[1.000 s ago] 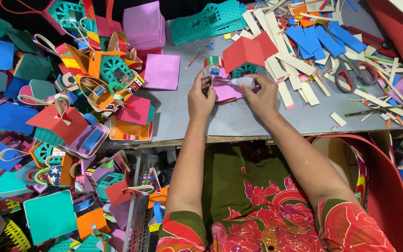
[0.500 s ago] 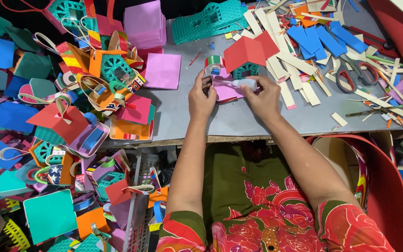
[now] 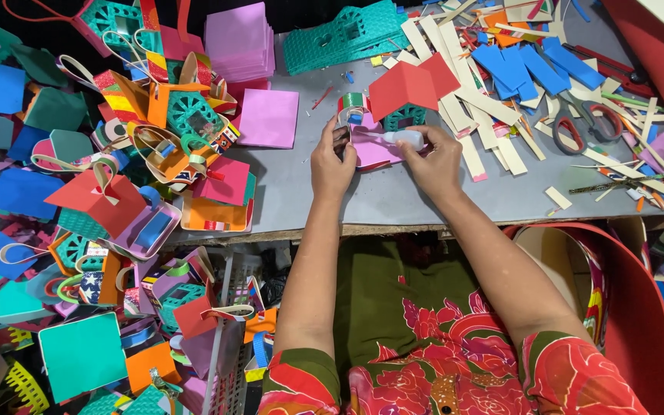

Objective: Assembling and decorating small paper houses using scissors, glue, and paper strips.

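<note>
In the head view, the left hand point(image 3: 332, 163) is pinching the edge of a pink paper piece point(image 3: 372, 148), steadying it flat on the grey surface point(image 3: 393, 200). The right hand point(image 3: 433, 160) is gripping a small white glue bottle point(image 3: 403, 138), its nozzle pointing at the pink piece. A red-roofed paper house point(image 3: 409, 88) is standing just behind, and scissors point(image 3: 578, 127) are lying well apart to the right.

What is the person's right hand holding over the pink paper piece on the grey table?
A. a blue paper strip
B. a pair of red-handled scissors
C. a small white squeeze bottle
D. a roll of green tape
C: the right hand grips a small white squeeze bottle, nozzle pointing left over the pink paper piece, which the left hand steadies; the red-handled scissors lie untouched further right on the grey table.
</note>
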